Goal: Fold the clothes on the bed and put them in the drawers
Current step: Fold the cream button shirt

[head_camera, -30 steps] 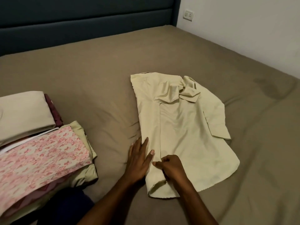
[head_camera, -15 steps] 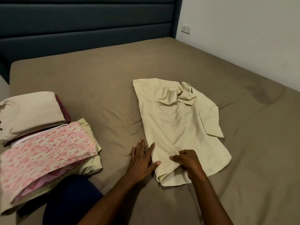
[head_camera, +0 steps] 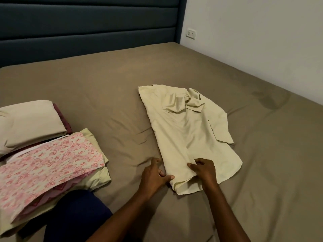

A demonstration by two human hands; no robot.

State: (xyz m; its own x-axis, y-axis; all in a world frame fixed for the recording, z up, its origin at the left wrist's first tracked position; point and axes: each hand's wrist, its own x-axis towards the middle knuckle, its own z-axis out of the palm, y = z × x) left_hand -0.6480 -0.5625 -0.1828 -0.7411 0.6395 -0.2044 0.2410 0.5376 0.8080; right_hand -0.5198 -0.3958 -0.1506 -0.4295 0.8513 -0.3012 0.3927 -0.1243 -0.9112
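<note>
A pale yellow-green shirt [head_camera: 185,133] lies partly folded on the brown bed sheet [head_camera: 104,95], collar at the far end, one sleeve lying out to the right. My left hand [head_camera: 154,175] pinches the shirt's near left hem edge between thumb and curled fingers. My right hand [head_camera: 203,169] rests on the near part of the shirt with fingers curled, pinching the fabric at its lower edge.
A pile of folded clothes lies at the left: a beige piece [head_camera: 29,121] over a maroon one, and a pink floral piece [head_camera: 47,163] over a pale green one. A dark blue headboard [head_camera: 87,32] and a white wall with a socket [head_camera: 191,33] bound the bed.
My left hand went from lying flat beside the shirt to curling and pinching its near left edge. My right hand stays on the hem. The view tilted up a little.
</note>
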